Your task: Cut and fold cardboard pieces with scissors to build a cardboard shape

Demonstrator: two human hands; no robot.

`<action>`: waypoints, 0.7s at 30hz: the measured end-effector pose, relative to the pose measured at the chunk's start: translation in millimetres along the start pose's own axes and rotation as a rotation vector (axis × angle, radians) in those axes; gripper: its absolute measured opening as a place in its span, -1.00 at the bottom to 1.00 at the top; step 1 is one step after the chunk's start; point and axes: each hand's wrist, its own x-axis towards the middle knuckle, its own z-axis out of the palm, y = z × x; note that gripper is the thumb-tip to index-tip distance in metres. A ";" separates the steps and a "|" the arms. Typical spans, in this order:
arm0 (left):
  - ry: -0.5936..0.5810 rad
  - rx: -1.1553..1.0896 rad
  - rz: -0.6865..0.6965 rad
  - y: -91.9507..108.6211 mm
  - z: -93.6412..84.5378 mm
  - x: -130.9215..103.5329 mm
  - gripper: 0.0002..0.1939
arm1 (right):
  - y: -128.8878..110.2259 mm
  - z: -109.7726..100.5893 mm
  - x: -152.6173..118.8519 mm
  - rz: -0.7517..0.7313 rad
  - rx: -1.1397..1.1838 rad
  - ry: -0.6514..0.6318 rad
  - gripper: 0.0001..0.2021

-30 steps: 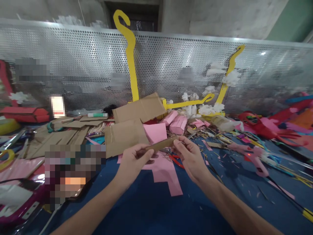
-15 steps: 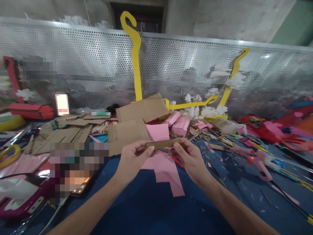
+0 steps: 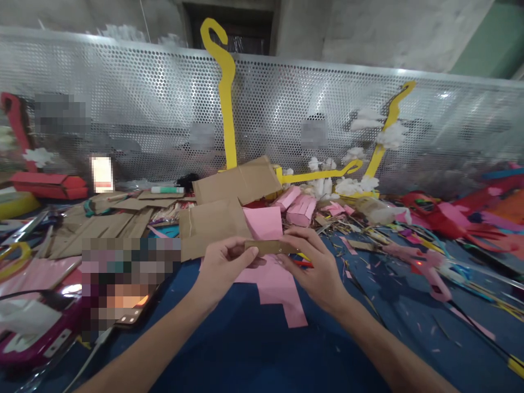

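My left hand (image 3: 227,267) pinches the left end of a small brown cardboard strip (image 3: 266,248), its thumb on the near face. At the strip's other end is my right hand (image 3: 317,267), with its fingers along the top edge and its thumb at the lower edge. The strip is held roughly level above a pink paper cutout (image 3: 280,292) with a stepped outline, which lies on the blue table. Behind the hands are two larger cardboard pieces, one flat (image 3: 213,226) and one leaning (image 3: 237,181).
A pink glue gun (image 3: 426,267) with a lit red light lies on the right, its cord trailing forward. Yellow hook-topped cutouts (image 3: 227,109) stand by the perforated metal screen (image 3: 164,103). Pink paper boxes (image 3: 302,210) sit behind the hands. Cardboard scraps (image 3: 98,232) cover the left.
My right thumb has moved from the strip's near face to its lower edge, and the fingers have come up over the top. The left hand keeps its pinch.
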 end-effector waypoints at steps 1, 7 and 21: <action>0.000 -0.016 -0.011 0.1 0.8 -0.7 -0.74 | 1.3 -0.6 -0.2 -0.019 -0.005 -0.008 -0.71; -0.013 -0.037 -0.021 -0.5 2.3 -1.9 -0.73 | 3.4 -3.5 0.8 -0.047 -0.005 -0.022 -0.73; -0.060 -0.030 0.011 -0.7 1.7 -1.4 -0.70 | 2.8 -6.1 1.1 -0.039 0.038 -0.034 -0.75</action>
